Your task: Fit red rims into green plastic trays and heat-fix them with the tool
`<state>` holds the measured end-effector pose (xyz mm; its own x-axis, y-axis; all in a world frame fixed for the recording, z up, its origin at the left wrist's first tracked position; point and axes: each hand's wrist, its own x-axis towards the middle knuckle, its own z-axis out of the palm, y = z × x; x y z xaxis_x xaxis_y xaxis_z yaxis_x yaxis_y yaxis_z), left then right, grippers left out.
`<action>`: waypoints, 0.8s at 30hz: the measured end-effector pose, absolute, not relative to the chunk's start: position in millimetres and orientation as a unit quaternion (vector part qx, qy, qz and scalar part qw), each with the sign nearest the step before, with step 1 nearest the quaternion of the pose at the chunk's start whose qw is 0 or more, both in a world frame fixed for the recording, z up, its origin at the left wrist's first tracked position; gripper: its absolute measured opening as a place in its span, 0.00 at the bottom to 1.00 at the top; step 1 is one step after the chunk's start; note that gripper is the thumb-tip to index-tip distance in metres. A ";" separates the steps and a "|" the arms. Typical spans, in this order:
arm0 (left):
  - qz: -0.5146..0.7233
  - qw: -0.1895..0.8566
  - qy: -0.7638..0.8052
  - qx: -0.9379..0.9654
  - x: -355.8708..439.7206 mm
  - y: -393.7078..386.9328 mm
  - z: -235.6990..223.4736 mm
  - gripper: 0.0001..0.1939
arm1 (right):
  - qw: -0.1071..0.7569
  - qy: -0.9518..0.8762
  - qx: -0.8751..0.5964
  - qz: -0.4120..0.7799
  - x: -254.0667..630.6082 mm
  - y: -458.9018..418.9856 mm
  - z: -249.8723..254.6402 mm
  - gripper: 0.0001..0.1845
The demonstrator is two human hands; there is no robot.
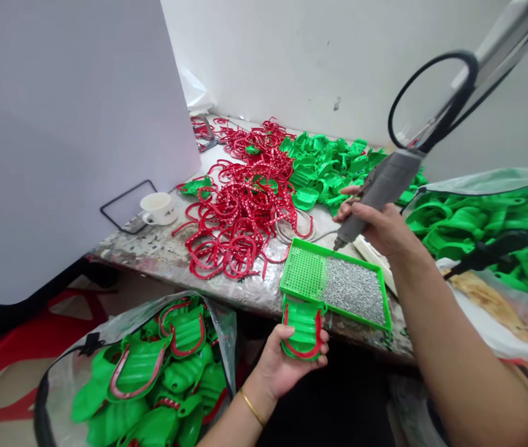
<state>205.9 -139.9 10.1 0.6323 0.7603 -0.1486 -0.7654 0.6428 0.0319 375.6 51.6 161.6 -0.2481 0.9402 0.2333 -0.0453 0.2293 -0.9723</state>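
My left hand [287,363] grips a green plastic piece [302,328] with a red U-shaped strip along its edge, held just in front of the table edge. My right hand [378,226] is wrapped round a grey electric screwdriver [385,186], tilted with its tip pointing down and left. That tip is over a green perforated tray [304,273], close to a heap of small silver screws [355,288] in the tray's right part. Whether the tip carries a screw is too small to tell.
Red U-shaped strips [240,217] and green pieces [324,164] lie piled on the table. A white mug [159,209] stands at its left. Bags of green pieces sit at lower left [140,366] and right [469,217]. A cable [397,99] loops above the screwdriver.
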 end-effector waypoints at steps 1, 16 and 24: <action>0.420 0.904 0.070 -0.028 205.4 -139.9 10.7 0.27 | 0.477 -0.610 -0.350 0.526 369.9 47.9 164.4 0.17; 0.404 0.910 0.018 -0.085 205.0 -137.4 12.7 0.32 | 0.642 -0.516 -0.458 0.335 289.9 67.4 89.4 0.10; 0.400 0.912 0.021 -0.089 204.9 -136.3 9.8 0.32 | 0.644 -0.504 -0.473 0.328 285.1 80.3 71.6 0.11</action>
